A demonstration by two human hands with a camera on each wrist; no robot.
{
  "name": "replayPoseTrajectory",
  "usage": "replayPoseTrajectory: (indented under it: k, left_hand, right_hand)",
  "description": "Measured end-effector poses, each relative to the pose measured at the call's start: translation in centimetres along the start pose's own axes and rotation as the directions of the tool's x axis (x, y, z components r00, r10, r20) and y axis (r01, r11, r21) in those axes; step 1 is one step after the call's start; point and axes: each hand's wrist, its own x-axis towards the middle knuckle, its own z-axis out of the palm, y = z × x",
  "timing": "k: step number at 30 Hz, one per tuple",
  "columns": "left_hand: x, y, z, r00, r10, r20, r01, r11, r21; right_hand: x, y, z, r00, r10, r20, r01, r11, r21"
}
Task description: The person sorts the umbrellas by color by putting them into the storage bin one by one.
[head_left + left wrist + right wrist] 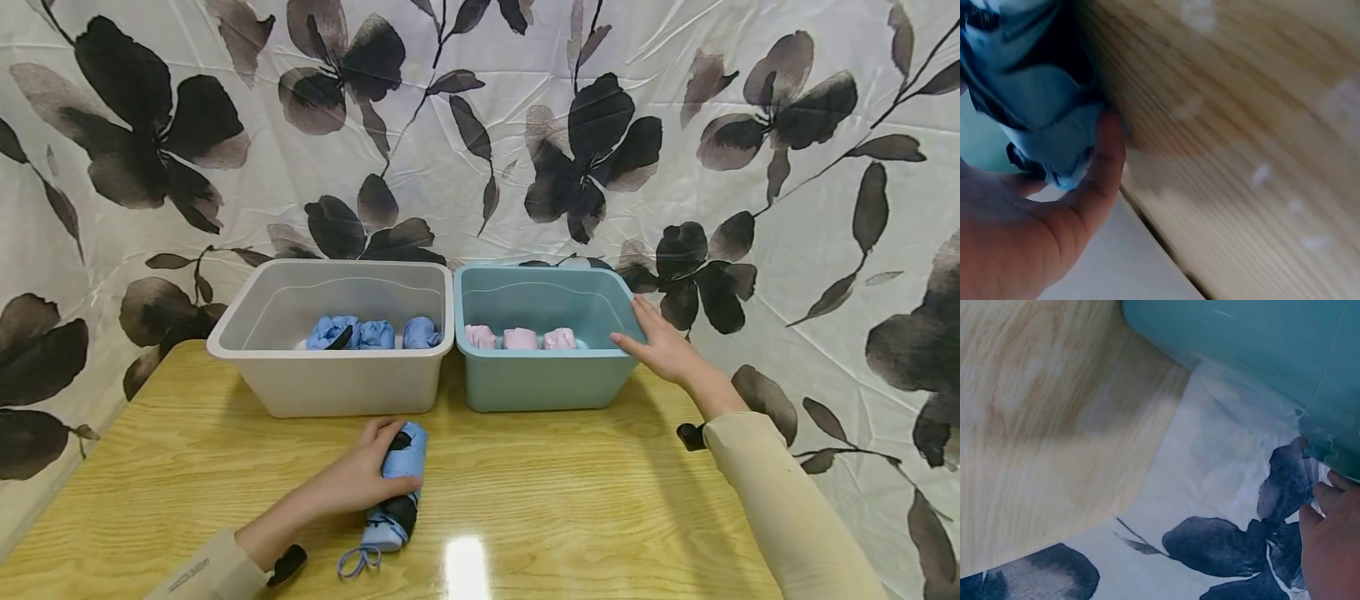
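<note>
My left hand grips a blue folded umbrella with black patches, low over the table in front of the bins. A thin cord loop trails from its near end. In the left wrist view, the thumb and fingers curve round the blue fabric. At the right end of the teal bin, my right hand rests on the rim with its fingers extended. Three pink rolled bundles lie in that bin. Its neighbour, a light grey bin, contains three blue bundles.
Both bins stand side by side along the back of the wooden table. A white curtain with dark flowers hangs right behind them and along the right side. In the right wrist view, the table's edge meets this cloth.
</note>
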Motion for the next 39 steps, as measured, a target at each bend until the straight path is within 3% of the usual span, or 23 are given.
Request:
replayPoseTrajectory:
  k: [7,20,26,33,39]
  left_hand:
    - [0.6,0.2,0.8,0.999,-0.001,-0.034,0.000,1.000,-0.016]
    - [1.0,0.1,0.9,0.995,-0.007,-0.099,-0.003,0.994,-0.105]
    - [0.9,0.4,0.9,0.988,0.004,-0.157,-0.026,0.990,-0.136]
    - [0.7,1.8,0.1,0.966,0.067,-0.250,-0.117,0.974,-0.192]
    - [0.5,3.4,-1.2,0.928,0.141,-0.344,-0.222,0.953,-0.206]
  right_hand:
    - [0.0,-0.2,0.2,1.000,-0.013,0.000,0.013,1.000,0.006]
    - [0.2,0.1,0.2,1.000,-0.018,-0.014,0.018,1.000,0.009]
    - [0.2,0.1,0.3,1.000,-0.020,-0.021,0.020,1.000,0.015]
    - [0.2,0.2,0.1,1.000,-0.009,-0.006,0.009,1.000,0.005]
    - [0.2,0.3,0.2,1.000,-0.008,-0.006,0.008,1.000,-0.001]
